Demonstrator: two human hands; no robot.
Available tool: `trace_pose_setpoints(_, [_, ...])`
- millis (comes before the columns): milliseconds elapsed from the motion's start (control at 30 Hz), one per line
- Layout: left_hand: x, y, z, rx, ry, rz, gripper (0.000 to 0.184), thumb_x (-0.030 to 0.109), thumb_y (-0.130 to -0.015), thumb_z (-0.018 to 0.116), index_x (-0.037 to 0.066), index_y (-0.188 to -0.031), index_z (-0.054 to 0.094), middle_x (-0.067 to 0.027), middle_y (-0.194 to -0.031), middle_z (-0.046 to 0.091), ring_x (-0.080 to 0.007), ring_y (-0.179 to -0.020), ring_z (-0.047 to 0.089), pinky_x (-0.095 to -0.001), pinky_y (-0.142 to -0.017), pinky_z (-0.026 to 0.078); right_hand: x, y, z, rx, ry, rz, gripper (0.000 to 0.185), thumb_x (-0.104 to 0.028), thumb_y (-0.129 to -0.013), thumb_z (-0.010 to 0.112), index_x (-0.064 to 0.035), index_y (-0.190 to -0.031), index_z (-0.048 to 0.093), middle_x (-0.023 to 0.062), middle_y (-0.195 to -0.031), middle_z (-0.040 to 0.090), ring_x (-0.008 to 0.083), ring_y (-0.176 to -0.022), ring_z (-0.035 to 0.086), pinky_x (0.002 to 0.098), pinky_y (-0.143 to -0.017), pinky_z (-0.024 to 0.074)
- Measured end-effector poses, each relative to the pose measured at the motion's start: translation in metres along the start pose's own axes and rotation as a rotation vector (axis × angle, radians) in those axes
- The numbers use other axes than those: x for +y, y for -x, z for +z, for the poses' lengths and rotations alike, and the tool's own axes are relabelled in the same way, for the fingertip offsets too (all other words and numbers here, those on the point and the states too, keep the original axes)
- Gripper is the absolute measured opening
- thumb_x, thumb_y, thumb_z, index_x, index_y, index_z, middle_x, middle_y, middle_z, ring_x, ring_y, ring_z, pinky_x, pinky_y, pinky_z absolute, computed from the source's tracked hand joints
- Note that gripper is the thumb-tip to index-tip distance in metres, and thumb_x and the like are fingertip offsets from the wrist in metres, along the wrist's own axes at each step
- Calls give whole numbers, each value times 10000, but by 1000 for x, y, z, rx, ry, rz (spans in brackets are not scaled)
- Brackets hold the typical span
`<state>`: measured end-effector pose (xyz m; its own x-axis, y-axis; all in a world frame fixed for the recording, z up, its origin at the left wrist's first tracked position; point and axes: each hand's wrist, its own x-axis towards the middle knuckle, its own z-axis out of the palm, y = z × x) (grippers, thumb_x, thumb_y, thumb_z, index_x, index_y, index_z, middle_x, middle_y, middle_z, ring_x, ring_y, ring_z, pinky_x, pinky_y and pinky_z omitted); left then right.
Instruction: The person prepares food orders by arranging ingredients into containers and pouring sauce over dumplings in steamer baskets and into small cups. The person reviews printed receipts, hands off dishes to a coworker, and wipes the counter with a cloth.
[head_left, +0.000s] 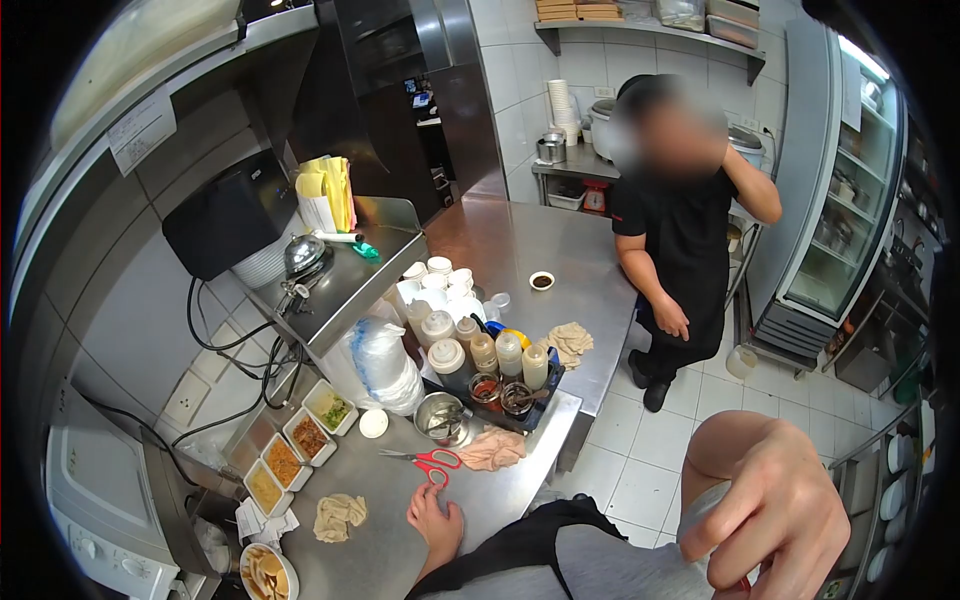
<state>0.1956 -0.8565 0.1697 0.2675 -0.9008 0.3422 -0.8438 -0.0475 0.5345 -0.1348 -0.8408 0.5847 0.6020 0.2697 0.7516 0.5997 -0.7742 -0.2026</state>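
Note:
My left hand [434,520] rests on the steel counter with its fingers apart, just below the red-handled scissors [432,461]. Nothing is in it. My right hand [775,510] is raised close to the camera at the lower right, its fingers curled; a small bit of red shows beneath them, too hidden to name. Right of the scissors lies a pinkish cloth [492,450], and left of my left hand a beige cloth [340,517]. Above the scissors stands a metal bowl [441,418] with utensils in it.
Squeeze bottles [483,353] and sauce jars fill a dark tray. White containers [284,461] of toppings line the wall side. A small sauce bowl [541,282] sits on the far counter. A co-worker in black [680,240] stands beyond the counter, near a glass-door fridge [845,200].

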Motion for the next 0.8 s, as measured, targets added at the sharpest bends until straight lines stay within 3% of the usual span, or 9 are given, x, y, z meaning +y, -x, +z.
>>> trace_pose_setpoints(500, [0,-3,-1,3,12,12,414,144,-669,601,111,-1078,545,-83,-1211,473,-271,-1201,385,-467,-991,214,15,-8,0,-1,29,-37,345,181,-611,511,-58,-495,291,45,-582,292,194,-498,462,343,-534,445])
trace_pose_setpoints(800, [-2,1,-2,4,5,6,415,140,-668,606,113,-1078,545,-81,-1214,475,-270,-1206,382,-465,-993,216,14,-10,7,48,209,-90,255,141,-600,534,-41,-517,377,32,-590,336,159,-509,485,317,-577,496])
